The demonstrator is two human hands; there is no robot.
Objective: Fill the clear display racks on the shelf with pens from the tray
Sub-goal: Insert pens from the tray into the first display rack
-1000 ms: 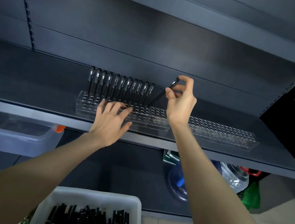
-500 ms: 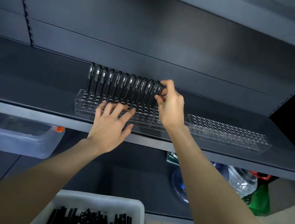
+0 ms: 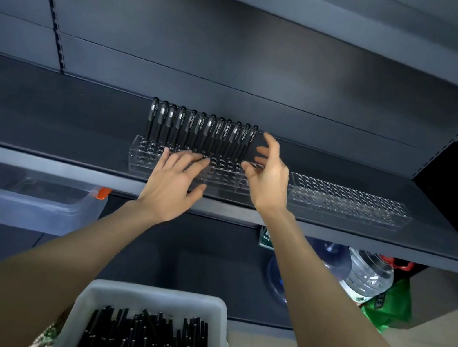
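On the dark shelf (image 3: 48, 117) two clear display racks lie end to end near the front edge. The left rack (image 3: 144, 158) carries a row of black pens (image 3: 201, 131) standing upright in its rearmost holes, caps up, side by side from the rack's left end to about its middle. The right rack (image 3: 348, 200) holds nothing that shows.

The left hand (image 3: 172, 181) lies flat on the front of the left rack, fingers straight and slightly spread, fingertips close to the foot of the pen row. The right hand (image 3: 269, 180) hangs just right of the last pen, its fingers loose and apart, holding nothing. Its forefinger is raised near the cap of that pen without touching it, and whether the thumb touches the rack cannot be told.

Below, at the bottom edge of the view, a pale grey tray (image 3: 154, 294) is packed with loose black pens (image 3: 146, 342) lying lengthwise in a heap.

Under the shelf sit a clear storage bin (image 3: 17, 203) with orange clips at the left, and large water bottles (image 3: 369, 274) and a green bag (image 3: 387, 308) at the right.
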